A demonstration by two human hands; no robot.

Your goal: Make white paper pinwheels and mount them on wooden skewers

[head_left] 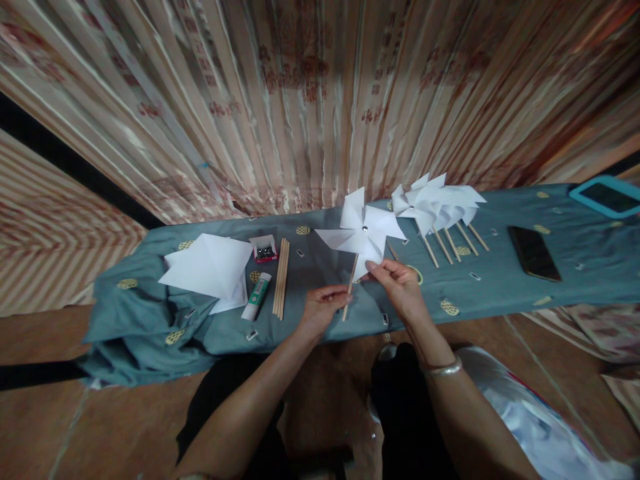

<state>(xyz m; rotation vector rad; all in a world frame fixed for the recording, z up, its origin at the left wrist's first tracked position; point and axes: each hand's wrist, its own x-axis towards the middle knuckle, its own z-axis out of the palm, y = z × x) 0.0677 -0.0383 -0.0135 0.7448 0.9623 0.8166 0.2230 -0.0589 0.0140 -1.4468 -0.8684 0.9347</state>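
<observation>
A white paper pinwheel [373, 223] with a shiny pin at its centre is held upright over the cloth. My left hand [325, 308] pinches its wooden stick [351, 283] near the lower end. The fingers of my right hand [400, 283] are closed on the bottom paper blade. To the right, several finished-looking paper pinwheels [440, 200] lie overlapping, their sticks pointing toward me. Left of my hands are several loose wooden sticks [281, 280], a glue stick [257, 297], a small box of metal pins [264, 250] and a pile of white paper sheets [213, 263].
A green-blue patterned cloth [500, 287] covers the narrow table. On its right side lie a dark phone [534, 253] and a blue-framed device [610, 197]. A striped, flowered curtain [320, 100] hangs behind. A white plastic bag [525, 407] is on the floor at right.
</observation>
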